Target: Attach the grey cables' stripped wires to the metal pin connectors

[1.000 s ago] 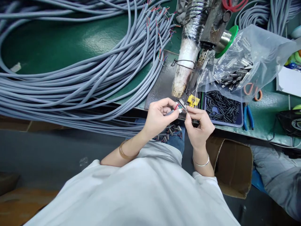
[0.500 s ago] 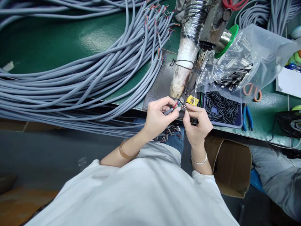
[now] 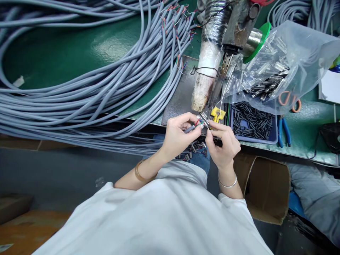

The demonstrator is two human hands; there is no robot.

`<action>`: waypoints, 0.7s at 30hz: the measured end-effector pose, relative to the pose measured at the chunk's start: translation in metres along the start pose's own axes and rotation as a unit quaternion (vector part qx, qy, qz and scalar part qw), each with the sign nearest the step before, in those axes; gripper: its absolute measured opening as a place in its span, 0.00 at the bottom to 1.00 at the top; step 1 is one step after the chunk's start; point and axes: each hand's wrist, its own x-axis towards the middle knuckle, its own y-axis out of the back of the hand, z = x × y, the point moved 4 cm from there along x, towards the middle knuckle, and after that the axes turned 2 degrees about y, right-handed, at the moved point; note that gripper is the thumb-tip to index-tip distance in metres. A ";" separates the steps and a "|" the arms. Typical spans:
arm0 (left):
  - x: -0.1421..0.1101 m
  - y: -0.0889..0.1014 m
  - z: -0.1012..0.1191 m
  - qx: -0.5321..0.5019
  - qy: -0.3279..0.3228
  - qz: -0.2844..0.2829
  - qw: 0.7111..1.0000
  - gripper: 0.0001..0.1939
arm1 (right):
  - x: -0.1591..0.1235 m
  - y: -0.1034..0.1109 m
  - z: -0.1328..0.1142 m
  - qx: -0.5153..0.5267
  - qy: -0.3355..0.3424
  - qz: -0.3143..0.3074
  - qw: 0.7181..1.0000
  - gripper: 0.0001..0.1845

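Observation:
My left hand point(image 3: 180, 132) pinches the stripped end of a grey cable point(image 3: 189, 128), with thin coloured wires point(image 3: 198, 123) fanning out past the fingertips. Just beyond these wires lies a small metal multi-pin connector point(image 3: 204, 116), close under the lower end of a soldering iron point(image 3: 215, 90) fixed in a stand. My right hand point(image 3: 221, 143) is closed in a pinch at the connector's right end; what sits between its thumb and forefinger is too small to name. A thin strand of solder wire point(image 3: 223, 92) runs down beside the iron from a green-rimmed spool point(image 3: 256, 42).
Many grey cables point(image 3: 106, 85) cover the left of the green bench. To the right stand a clear bag point(image 3: 300, 49) of connectors, a blue tray point(image 3: 275, 129) of black parts, blue-handled pliers point(image 3: 284, 131) and orange-handled scissors point(image 3: 296, 104). An open cardboard box point(image 3: 268, 187) stands below.
The view has shifted slightly. The connector now shows a little more clearly of the iron's tip, and my right fingertips sit slightly lower. My left hand keeps its pinch on the cable.

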 end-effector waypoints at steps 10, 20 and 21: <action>-0.016 0.000 0.003 -0.279 0.212 -0.245 0.904 0.14 | -0.025 0.010 0.003 0.103 0.056 0.004 0.993 0.11; -0.034 0.023 0.006 -0.205 -0.020 -0.169 0.964 0.04 | -0.017 0.003 -0.007 0.202 -0.249 -0.030 0.947 0.10; -0.036 0.024 0.008 -0.170 -0.073 -0.158 0.970 0.02 | -0.015 0.002 -0.007 0.249 -0.290 -0.045 0.923 0.11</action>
